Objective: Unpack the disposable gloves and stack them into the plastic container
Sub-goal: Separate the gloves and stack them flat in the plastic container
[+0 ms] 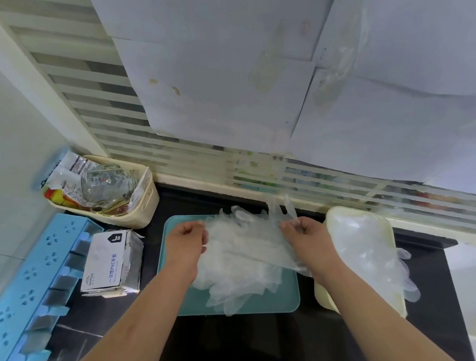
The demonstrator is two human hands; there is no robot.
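A loose heap of clear disposable gloves [243, 262] lies on a teal tray [269, 304] in the middle of the dark counter. My left hand [186, 241] grips the left end of a glove from the heap. My right hand [302, 232] pinches the same glove's other end, and its fingers stick up past my knuckles. To the right stands a cream plastic container [389, 234] with a stack of clear gloves [370, 252] in it; several glove fingers hang over its right rim. The opened white glove box [109, 264] stands left of the tray.
A cream basket [145, 207] with a glass jar and packets sits at the back left. A blue plastic rack [26, 296] runs along the left side. A striped window with taped paper sheets rises behind the counter.
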